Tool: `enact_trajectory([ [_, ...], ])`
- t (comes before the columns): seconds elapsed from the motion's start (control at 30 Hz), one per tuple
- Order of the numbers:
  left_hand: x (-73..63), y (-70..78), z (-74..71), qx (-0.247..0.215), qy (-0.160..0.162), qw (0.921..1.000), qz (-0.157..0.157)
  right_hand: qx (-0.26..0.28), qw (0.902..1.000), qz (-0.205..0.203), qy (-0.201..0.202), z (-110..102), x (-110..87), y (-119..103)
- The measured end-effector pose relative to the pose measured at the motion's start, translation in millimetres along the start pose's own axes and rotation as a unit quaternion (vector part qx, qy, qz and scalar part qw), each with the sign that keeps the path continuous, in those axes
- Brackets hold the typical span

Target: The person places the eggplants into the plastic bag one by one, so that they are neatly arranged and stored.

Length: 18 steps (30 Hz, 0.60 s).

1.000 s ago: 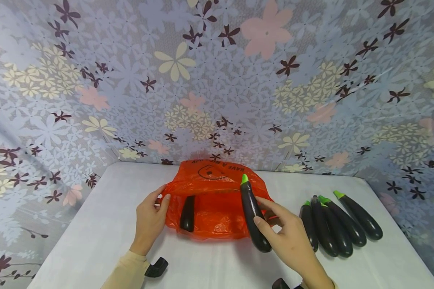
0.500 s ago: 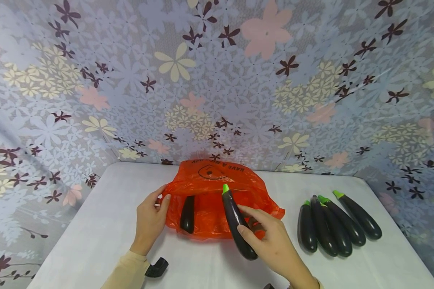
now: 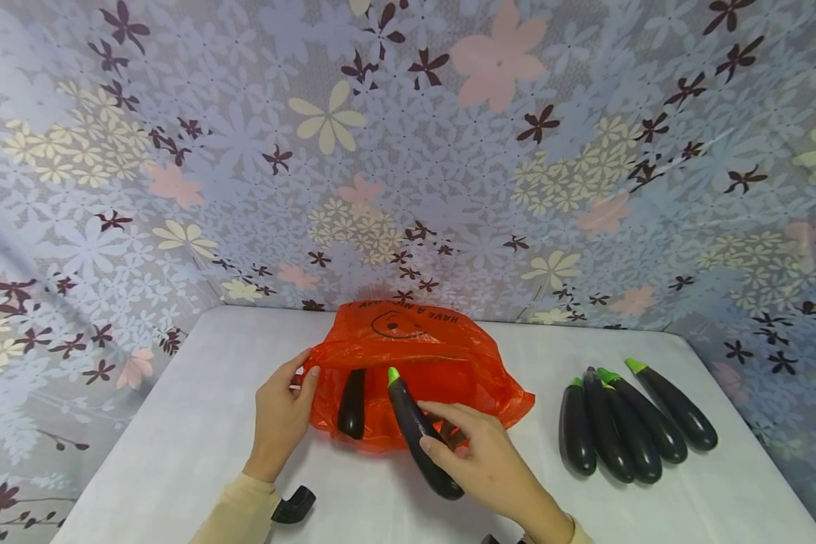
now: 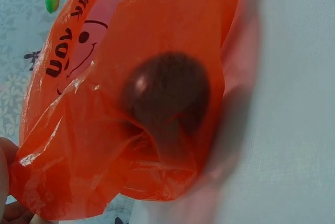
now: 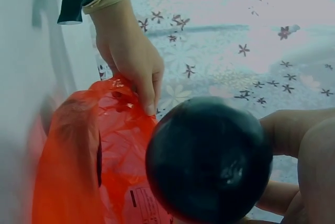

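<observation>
My left hand (image 3: 282, 412) pinches the left edge of a red plastic bag (image 3: 415, 332), holding its mouth apart. Inside the bag, on the left, lies one dark eggplant (image 3: 352, 408); its rounded end shows through the plastic in the left wrist view. In my right hand (image 3: 483, 457) is another eggplant (image 3: 418, 438), gripped between thumb and fingers at the bag's mouth, its green stem end pointing into the opening. The right wrist view has this eggplant's blunt end (image 5: 209, 158) close up, with the left hand (image 5: 131, 51) on the bag beyond.
Several eggplants (image 3: 625, 431) lie side by side on the white table (image 3: 177, 453), to the right of the bag. A flower-patterned cloth (image 3: 408, 151) hangs behind and at both sides. A black wrist device (image 3: 295, 505) sits by the left sleeve.
My right hand has carried its eggplant leftward and slightly nearer me, across the bag's mouth. The bag's right side has come into view. My left hand keeps its hold in place.
</observation>
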<state>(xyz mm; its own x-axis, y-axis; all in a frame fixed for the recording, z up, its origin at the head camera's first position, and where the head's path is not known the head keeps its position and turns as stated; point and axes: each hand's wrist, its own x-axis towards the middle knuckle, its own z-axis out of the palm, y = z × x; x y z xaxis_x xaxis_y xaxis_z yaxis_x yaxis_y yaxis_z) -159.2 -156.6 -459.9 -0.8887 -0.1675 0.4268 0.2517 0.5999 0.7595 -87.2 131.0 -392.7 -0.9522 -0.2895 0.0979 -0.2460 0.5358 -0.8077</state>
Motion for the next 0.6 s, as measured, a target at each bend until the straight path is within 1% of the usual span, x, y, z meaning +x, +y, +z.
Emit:
enact_trajectory([
  [0.13, 0.2, -0.1, 0.1, 0.000, -0.003, 1.0000, -0.005, 0.003, 0.9997, -0.018, -0.015, 5.1, 4.7, 2.7],
  [0.37, 0.1, 0.9, -0.8, 0.005, -0.014, 0.9997, -0.018, 0.002, 0.9990, -0.023, -0.039, 13.4, 11.6, 3.4],
  [0.47, 0.0, 1.4, -0.8, 0.009, -0.012, 0.9998, -0.015, -0.003, 0.9987, -0.026, -0.042, 16.2, 14.7, 3.6],
  [0.6, 0.0, 1.3, -0.4, 0.012, -0.001, 0.9999, -0.002, -0.009, 0.9985, -0.028, -0.045, 19.6, 18.8, 4.9],
])
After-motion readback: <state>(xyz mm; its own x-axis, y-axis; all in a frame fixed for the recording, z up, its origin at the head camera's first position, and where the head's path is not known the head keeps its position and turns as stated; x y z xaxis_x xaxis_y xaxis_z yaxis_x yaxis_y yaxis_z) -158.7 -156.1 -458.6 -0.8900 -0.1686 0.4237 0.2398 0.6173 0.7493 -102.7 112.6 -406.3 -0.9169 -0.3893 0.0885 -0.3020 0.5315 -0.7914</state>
